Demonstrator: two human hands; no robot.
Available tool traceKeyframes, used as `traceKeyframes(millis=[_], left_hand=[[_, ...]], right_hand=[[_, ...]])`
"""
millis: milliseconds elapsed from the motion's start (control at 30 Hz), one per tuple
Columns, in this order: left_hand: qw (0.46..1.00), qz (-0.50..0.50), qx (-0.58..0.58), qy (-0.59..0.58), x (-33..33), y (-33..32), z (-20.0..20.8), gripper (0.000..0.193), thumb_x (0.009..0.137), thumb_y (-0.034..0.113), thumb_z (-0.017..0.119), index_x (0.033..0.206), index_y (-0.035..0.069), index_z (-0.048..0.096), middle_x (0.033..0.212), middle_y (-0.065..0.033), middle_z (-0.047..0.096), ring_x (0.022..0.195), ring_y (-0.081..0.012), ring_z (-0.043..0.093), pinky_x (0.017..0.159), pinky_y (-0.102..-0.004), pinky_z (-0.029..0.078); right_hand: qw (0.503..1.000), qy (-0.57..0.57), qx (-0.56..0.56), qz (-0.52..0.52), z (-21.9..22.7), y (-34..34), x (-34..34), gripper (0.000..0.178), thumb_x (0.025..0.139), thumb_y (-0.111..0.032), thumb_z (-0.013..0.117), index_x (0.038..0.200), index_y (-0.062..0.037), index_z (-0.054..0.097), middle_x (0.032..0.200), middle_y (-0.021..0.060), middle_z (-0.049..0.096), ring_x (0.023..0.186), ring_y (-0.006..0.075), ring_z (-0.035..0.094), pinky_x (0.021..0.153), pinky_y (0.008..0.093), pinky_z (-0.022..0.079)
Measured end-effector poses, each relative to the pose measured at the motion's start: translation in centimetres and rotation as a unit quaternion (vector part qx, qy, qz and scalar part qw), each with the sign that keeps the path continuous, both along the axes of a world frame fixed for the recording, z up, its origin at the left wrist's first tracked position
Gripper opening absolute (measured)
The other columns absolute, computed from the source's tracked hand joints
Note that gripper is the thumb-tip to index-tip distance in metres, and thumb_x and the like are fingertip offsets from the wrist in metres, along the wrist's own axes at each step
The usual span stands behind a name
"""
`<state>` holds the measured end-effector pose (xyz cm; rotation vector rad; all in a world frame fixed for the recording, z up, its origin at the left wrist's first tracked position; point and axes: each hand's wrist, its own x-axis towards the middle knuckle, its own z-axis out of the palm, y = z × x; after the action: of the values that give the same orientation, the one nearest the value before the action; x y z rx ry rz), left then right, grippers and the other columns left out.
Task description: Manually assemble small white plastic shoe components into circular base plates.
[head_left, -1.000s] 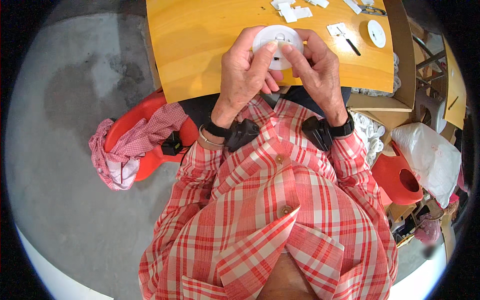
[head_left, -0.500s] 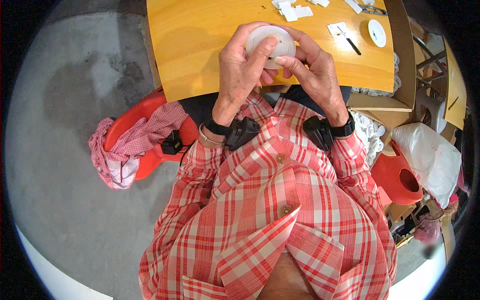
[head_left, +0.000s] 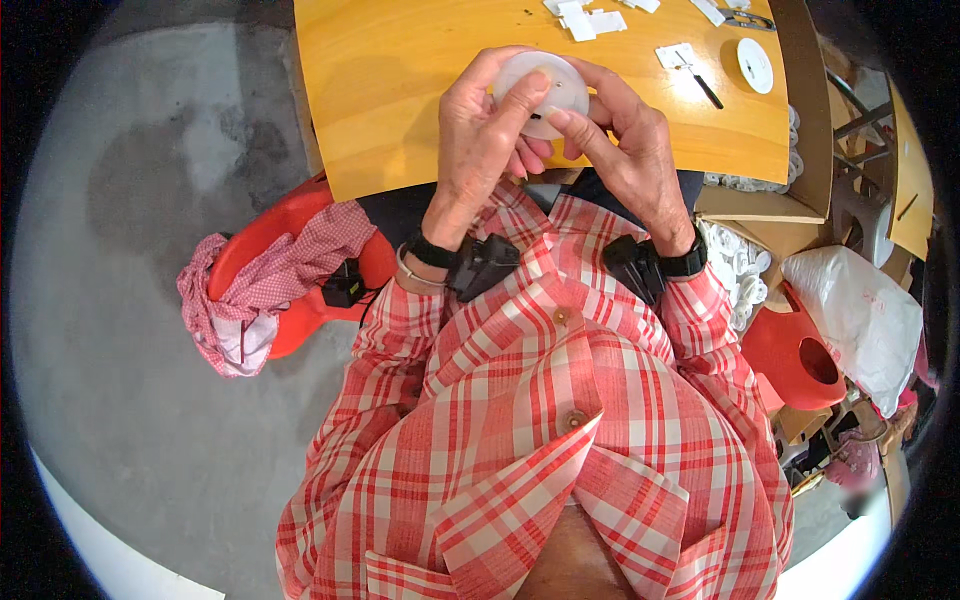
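Between my two hands is a round white plastic disc (head_left: 568,92), held above the near edge of the wooden table (head_left: 390,110). My left hand (head_left: 485,130) grips its left side, the thumb lying across the upper face. On the other side my right hand (head_left: 630,135) clasps the rim, its thumb pressing near the lower edge beside a small dark slot. The undersides of several fingers are hidden beneath the disc. Another white disc (head_left: 755,66) lies at the table's right, near a black-handled tool (head_left: 707,92) resting on a small white plate (head_left: 674,57).
White plastic pieces (head_left: 590,22) and dark pliers (head_left: 748,20) lie at the far side. A cardboard box (head_left: 815,120) of white parts stands against the table's right edge. To the left is a red chair (head_left: 290,300) draped with a checked cloth (head_left: 240,290); a red stool (head_left: 790,360) is at right.
Both hands keep hold of the disc, which has tilted slightly. My right thumb has shifted a little up and left along its lower edge.
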<state>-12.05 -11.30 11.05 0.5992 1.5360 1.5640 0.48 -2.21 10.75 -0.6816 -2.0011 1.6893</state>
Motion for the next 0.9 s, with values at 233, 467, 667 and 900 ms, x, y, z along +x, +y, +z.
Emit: traceKeyframes(millis=[233, 467, 667, 900], left_hand=[[0.998, -0.05, -0.021, -0.022, -0.1, 0.0, 0.2, 0.036, 0.092, 0.033, 0.055, 0.108, 0.001, 0.054, 0.067, -0.0105, 0.064, 0.042, -0.0101, 0.056, 0.033, -0.018, 0.041], [0.997, -0.059, -0.035, -0.016, -0.1, -0.1, 0.2, 0.034, 0.091, 0.032, 0.057, 0.102, 0.0, 0.057, 0.065, -0.0098, 0.063, 0.042, -0.01, 0.057, 0.034, -0.0177, 0.041], [0.998, -0.033, -0.009, 0.056, 0.7, 0.0, 0.4, 0.029, 0.09, 0.029, 0.059, 0.101, 0.002, 0.059, 0.075, -0.0084, 0.065, 0.053, -0.0084, 0.06, 0.044, -0.0192, 0.047], [0.977, -0.059, 0.07, 0.19, 0.3, -0.7, 0.8, 0.027, 0.09, 0.021, 0.059, 0.107, 0.001, 0.058, 0.083, -0.01, 0.066, 0.067, -0.0144, 0.065, 0.059, -0.025, 0.052]], right_hand=[[0.995, 0.041, -0.09, -0.008, -1.3, 0.4, 0.3, 0.034, 0.089, -0.014, 0.061, 0.118, -0.0015, 0.052, 0.075, 0.0064, 0.065, 0.062, 0.0087, 0.057, 0.056, 0.0233, 0.047], [0.997, 0.03, -0.075, 0.002, -1.3, 0.3, 0.3, 0.031, 0.09, -0.014, 0.059, 0.117, -0.002, 0.051, 0.077, 0.0066, 0.065, 0.064, 0.0087, 0.057, 0.058, 0.0232, 0.047], [0.996, 0.082, -0.038, -0.023, -1.0, 0.2, 0.4, 0.027, 0.09, -0.012, 0.059, 0.114, -0.0024, 0.053, 0.077, 0.0055, 0.064, 0.068, 0.0088, 0.058, 0.062, 0.0231, 0.048], [0.989, 0.148, -0.015, -0.024, -1.6, 0.0, 0.6, 0.024, 0.088, -0.005, 0.059, 0.111, -0.0023, 0.056, 0.087, 0.0059, 0.064, 0.078, 0.0109, 0.061, 0.069, 0.0242, 0.049]])
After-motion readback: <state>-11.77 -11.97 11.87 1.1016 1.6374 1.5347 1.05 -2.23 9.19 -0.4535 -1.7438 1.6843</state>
